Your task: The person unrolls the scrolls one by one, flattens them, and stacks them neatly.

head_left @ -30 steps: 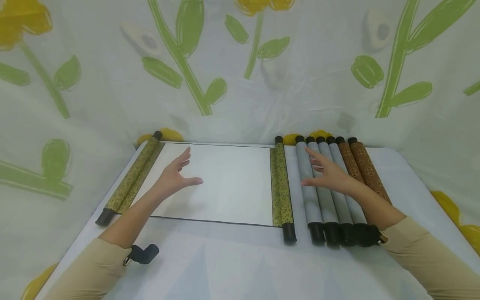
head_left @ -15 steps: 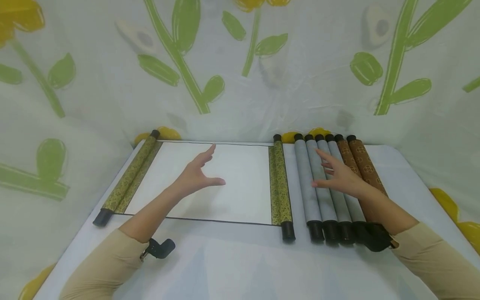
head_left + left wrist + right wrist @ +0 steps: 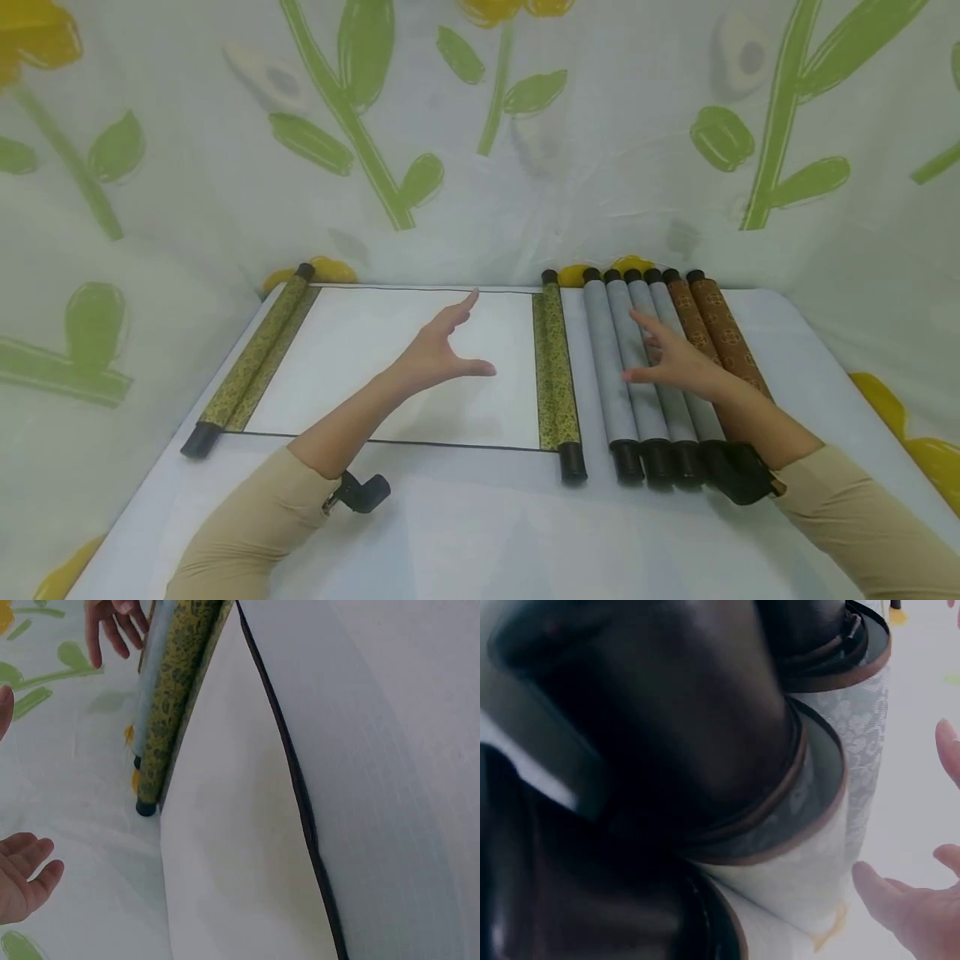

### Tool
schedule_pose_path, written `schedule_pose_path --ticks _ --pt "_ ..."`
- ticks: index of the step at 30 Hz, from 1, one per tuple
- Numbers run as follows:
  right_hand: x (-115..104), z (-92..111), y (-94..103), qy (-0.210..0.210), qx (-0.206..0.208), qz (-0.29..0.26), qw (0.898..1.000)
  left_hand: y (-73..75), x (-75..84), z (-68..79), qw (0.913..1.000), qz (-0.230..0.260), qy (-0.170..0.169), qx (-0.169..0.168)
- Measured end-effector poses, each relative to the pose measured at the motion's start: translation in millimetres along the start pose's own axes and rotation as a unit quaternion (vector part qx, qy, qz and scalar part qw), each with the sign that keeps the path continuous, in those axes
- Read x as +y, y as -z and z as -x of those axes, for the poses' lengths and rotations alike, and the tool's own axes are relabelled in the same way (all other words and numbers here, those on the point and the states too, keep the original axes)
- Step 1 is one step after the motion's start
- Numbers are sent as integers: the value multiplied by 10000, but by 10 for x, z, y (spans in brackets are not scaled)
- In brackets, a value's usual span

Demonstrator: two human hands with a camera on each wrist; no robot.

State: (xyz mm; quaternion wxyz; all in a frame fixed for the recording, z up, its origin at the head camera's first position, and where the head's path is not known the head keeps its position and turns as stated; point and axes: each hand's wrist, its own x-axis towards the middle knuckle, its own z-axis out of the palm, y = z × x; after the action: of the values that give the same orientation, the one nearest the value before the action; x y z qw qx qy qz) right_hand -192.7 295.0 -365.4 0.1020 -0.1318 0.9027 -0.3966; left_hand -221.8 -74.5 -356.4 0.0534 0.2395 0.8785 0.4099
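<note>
A scroll with blank white paper [image 3: 345, 350] lies spread flat on the table, its left roller [image 3: 258, 350] and right roller [image 3: 561, 375] wrapped in green-gold patterned cloth with black end caps. My left hand [image 3: 435, 354] hovers over the right half of the paper, thumb and fingers spread apart, holding nothing. Over several grey rolled scrolls [image 3: 611, 367] is my right hand [image 3: 678, 364], also spread and holding nothing. The right wrist view shows black end caps [image 3: 682, 727] up close, with part of the right hand [image 3: 915, 907] at the edge.
Two brown patterned rolled scrolls [image 3: 727, 325] lie at the right end of the row, partly behind my right forearm. A white table [image 3: 465, 533] bears everything. A curtain [image 3: 570, 200] with flower prints hangs behind it. Black camera mounts [image 3: 363, 492] sit at the wrists.
My left hand has moved right across the paper toward the right roller. My right hand has shifted slightly right over the grey scrolls. The scrolls keep their places on the table.
</note>
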Motion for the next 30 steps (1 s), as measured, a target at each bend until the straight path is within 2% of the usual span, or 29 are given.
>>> schedule_pose_path --ticks 6,10,16,22,30 --pt "46 -15 -43 26 -167 -64 9998 -161 88 5 9995 32 -238 -221" --pt "59 -35 -55 38 -183 -48 9998 -270 103 -10 9993 23 -257 -271" --pt "78 -100 -58 -374 -252 -127 9989 -431 120 -69 9986 79 -274 -449" --pt "90 -155 -67 -580 -283 -42 9979 -538 183 -201 9973 161 -519 -484" --pt "106 -240 -16 -1004 -512 -767 9907 -678 306 -356 9947 383 -665 -683"
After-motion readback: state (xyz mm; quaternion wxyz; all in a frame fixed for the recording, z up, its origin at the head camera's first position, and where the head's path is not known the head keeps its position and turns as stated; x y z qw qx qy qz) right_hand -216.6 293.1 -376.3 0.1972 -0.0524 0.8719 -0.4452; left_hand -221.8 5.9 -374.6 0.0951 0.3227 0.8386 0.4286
